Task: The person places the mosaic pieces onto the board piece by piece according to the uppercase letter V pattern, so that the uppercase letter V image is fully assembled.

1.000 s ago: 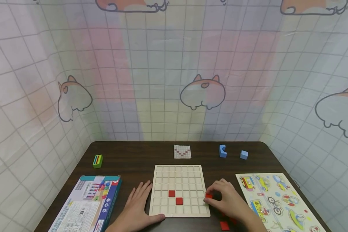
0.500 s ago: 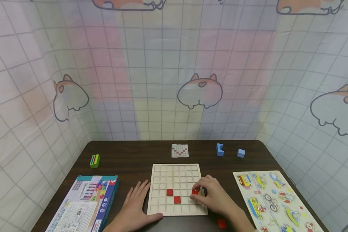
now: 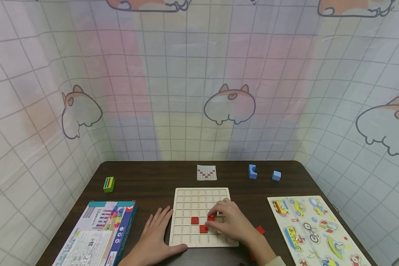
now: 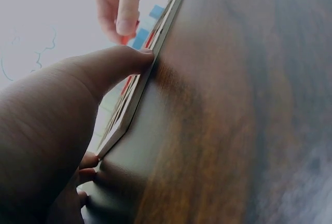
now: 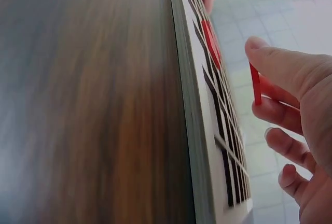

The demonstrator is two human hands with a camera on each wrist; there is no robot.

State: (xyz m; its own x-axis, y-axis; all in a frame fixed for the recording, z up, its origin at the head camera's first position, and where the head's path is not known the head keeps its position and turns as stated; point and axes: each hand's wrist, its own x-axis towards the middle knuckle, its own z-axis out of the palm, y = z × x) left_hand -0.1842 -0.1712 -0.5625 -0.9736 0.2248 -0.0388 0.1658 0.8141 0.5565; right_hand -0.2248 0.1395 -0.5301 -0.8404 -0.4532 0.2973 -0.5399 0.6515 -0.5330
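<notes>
A pale gridded board [image 3: 186,199] lies in front of me, with one red square tile [image 3: 194,220] and another red tile [image 3: 203,229] set diagonally in its cells. My left hand [image 3: 155,236] rests along the board's left side, fingers spread; its thumb [image 4: 122,63] touches the near edge. Between thumb and fingertips, my right hand [image 3: 231,221] pinches a third red square tile [image 5: 256,84]. That tile is held just above the board, up and right of the lower placed tile. Partly behind the right forearm, loose red tiles [image 3: 261,229] lie on the table.
Behind the board is a small card [image 3: 206,173] with a red V-like grid pattern. A boxed toy [image 3: 96,232] lies left, a green striped block [image 3: 108,184] beyond it. Two blue blocks [image 3: 252,171] stand at the back right. A picture puzzle board [image 3: 314,229] lies right.
My right hand has carried the pinched red tile leftward, from the board's right edge to over its middle. The left hand stays at the board. The head view has shifted slightly.
</notes>
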